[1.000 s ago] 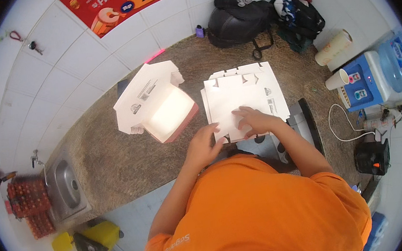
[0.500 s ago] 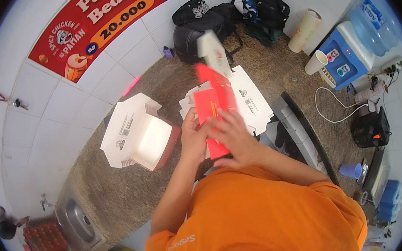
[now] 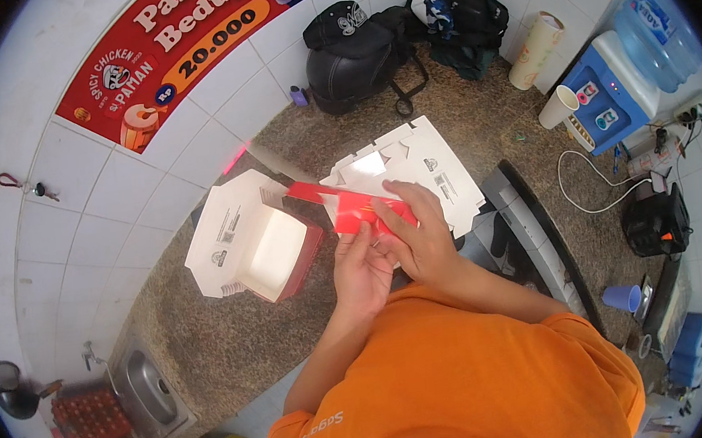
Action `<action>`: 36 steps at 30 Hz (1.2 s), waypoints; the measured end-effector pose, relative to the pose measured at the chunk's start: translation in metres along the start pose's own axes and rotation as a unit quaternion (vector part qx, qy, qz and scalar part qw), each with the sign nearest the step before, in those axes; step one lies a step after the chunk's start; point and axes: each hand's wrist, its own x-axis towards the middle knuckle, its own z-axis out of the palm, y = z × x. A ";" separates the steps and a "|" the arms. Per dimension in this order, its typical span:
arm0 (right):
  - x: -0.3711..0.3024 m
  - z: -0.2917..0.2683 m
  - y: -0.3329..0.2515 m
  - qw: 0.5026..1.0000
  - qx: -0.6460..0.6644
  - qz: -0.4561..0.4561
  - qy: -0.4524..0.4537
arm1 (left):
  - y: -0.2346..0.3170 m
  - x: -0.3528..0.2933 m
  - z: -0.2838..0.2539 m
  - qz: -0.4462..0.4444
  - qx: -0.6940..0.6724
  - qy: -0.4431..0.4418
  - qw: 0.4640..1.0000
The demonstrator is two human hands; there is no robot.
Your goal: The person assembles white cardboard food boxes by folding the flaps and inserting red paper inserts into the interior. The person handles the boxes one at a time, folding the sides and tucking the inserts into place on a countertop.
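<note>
Between my two hands, above the counter, is a small red carton (image 3: 354, 208), partly folded, with a narrow red flap sticking out to the left. My left hand (image 3: 362, 275) pinches its lower edge. Across its right side lie the curled fingers of my right hand (image 3: 421, 231), hiding part of it. Beyond the hands, flat white carton blanks (image 3: 438, 160) with cut edges and black print rest on the counter. To the left stands an open takeaway box (image 3: 274, 256), white inside and dark red outside, its lid tipped back.
A granite counter (image 3: 211, 342) curves round me, with a metal sink (image 3: 146, 386) at the left. Black bags (image 3: 354, 71) lie against the back wall. A blue water dispenser (image 3: 610, 97), a paper cup (image 3: 558, 106) and a white cable (image 3: 568, 190) are at the right.
The red carton has turned from upright and long to a shorter, sideways shape, its flap now pointing left. A pale panel that stood up beyond it is no longer raised. Both hands have shifted round it.
</note>
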 end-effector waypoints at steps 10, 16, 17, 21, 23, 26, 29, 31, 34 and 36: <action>-0.010 0.007 -0.004 0.978 0.145 0.100 0.113 | -0.005 -0.004 0.004 0.043 0.105 0.051 0.992; -0.016 -0.004 0.002 0.997 -0.080 -0.015 -0.007 | -0.002 -0.008 0.001 0.059 0.108 0.033 0.992; -0.018 -0.006 0.004 0.996 -0.076 -0.032 -0.028 | 0.001 -0.007 -0.001 0.053 0.105 0.039 0.992; -0.014 -0.021 0.012 0.992 -0.032 -0.071 -0.099 | 0.003 -0.003 0.003 0.035 0.083 0.051 0.995; -0.014 -0.024 0.012 0.993 0.004 -0.054 -0.107 | 0.002 -0.002 0.001 0.019 0.076 0.029 0.996; -0.016 -0.019 0.011 0.997 0.030 0.006 -0.069 | -0.003 0.000 -0.010 0.009 0.090 -0.018 0.996; -0.014 -0.003 0.004 0.997 -0.009 0.069 -0.019 | -0.020 -0.005 -0.009 0.039 0.104 -0.021 0.994; -0.012 0.002 -0.001 0.994 -0.038 0.098 -0.018 | -0.019 -0.006 -0.006 0.059 0.082 -0.013 0.995; -0.013 0.003 -0.006 0.992 -0.055 0.087 -0.079 | -0.015 -0.007 0.009 0.095 0.194 0.027 0.976; -0.010 -0.007 -0.010 0.995 -0.042 0.064 -0.069 | -0.003 -0.005 0.002 0.059 0.143 0.034 0.987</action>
